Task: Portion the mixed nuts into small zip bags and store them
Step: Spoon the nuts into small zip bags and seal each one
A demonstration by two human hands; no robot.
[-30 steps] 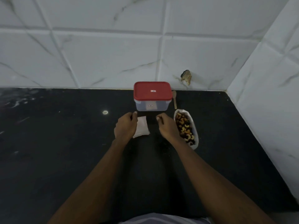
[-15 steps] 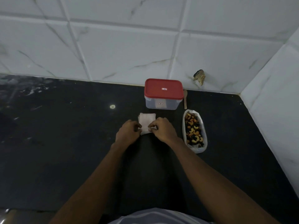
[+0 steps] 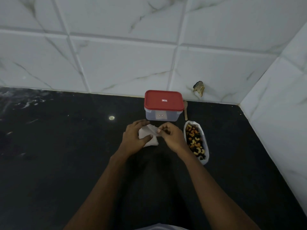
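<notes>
A small stack of clear zip bags [image 3: 149, 136] sits on the black counter [image 3: 66, 155] in front of me. My left hand [image 3: 134, 138] grips the stack, thumb on top. My right hand [image 3: 172, 136] pinches the top bag's upper right edge between thumb and forefinger and lifts it off the stack. To the right lies an open white bag of mixed nuts [image 3: 196, 141], cashews and dark pieces showing. Behind the bags stands a clear plastic container with a red lid [image 3: 163, 105], closed.
A small wooden spoon [image 3: 185, 110] lies right of the container by the wall. White marble tiles [image 3: 116, 63] close off the back and the right side. A pale round spot [image 3: 111, 117] marks the counter left of the container.
Both hands closed in on the zip bags; the left now holds the stack and the right has lifted the top bag's edge. The camera view shifted slightly.
</notes>
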